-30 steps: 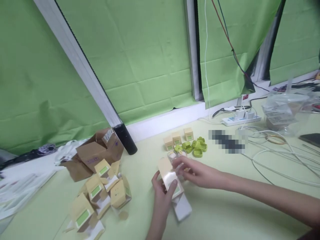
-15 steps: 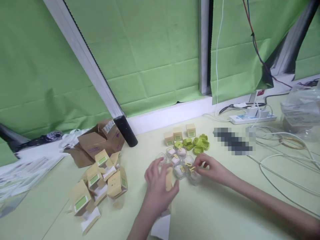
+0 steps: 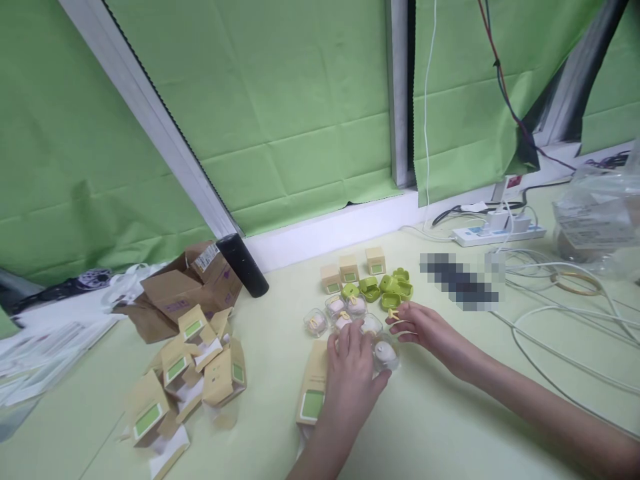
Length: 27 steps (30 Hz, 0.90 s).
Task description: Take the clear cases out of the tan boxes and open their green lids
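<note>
Yellow piece (image 3: pixel 393 314), small and thin; right hand (image 3: pixel 425 331) grip pinching it, left hand (image 3: pixel 353 370) grip wide.

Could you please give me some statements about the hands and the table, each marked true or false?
1. The right hand holds a small yellow piece. True.
2. The left hand touches the green window covering. False: the left hand is at a clear case.
3. Three small cartons stand beyond the green containers. True.
4. A black cylinder is beside the brown cardboard box. True.
5. The white power strip lies left of the green containers. False: it lies to their right.
</note>
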Each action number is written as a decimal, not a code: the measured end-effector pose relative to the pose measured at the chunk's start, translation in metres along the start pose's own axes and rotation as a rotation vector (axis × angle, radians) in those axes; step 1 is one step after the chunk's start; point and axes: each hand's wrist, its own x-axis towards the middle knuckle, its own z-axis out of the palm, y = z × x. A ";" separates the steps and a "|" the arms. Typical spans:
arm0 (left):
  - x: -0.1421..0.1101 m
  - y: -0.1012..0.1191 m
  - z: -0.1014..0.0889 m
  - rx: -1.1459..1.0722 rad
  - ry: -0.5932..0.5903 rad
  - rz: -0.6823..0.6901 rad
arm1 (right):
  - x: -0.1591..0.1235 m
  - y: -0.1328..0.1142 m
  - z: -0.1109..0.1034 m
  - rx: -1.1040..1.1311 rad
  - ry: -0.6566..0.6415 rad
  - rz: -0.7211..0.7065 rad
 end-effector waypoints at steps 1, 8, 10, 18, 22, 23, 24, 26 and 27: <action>0.000 0.000 0.001 0.002 -0.005 -0.018 | 0.000 0.002 0.001 0.001 -0.009 -0.006; 0.005 0.007 0.001 -0.054 -0.038 -0.090 | -0.008 0.015 0.011 -0.003 0.072 0.009; 0.004 0.012 0.000 -0.107 -0.040 -0.136 | -0.012 0.015 0.014 0.002 0.097 0.039; 0.011 0.022 -0.026 -0.465 -0.068 -0.089 | -0.019 0.000 0.013 0.379 0.026 0.224; 0.025 0.020 -0.049 -0.296 -0.198 0.166 | -0.015 0.003 0.008 0.541 -0.064 0.315; 0.028 0.020 -0.054 -0.241 -0.229 0.217 | -0.014 0.005 0.008 0.572 -0.081 0.345; 0.032 0.020 -0.058 -0.203 -0.252 0.258 | -0.014 0.007 0.008 0.603 -0.099 0.373; 0.038 0.022 -0.064 -0.179 -0.283 0.316 | -0.014 0.009 0.011 0.667 -0.134 0.426; 0.041 0.023 -0.066 -0.188 -0.301 0.333 | -0.014 0.010 0.012 0.691 -0.152 0.449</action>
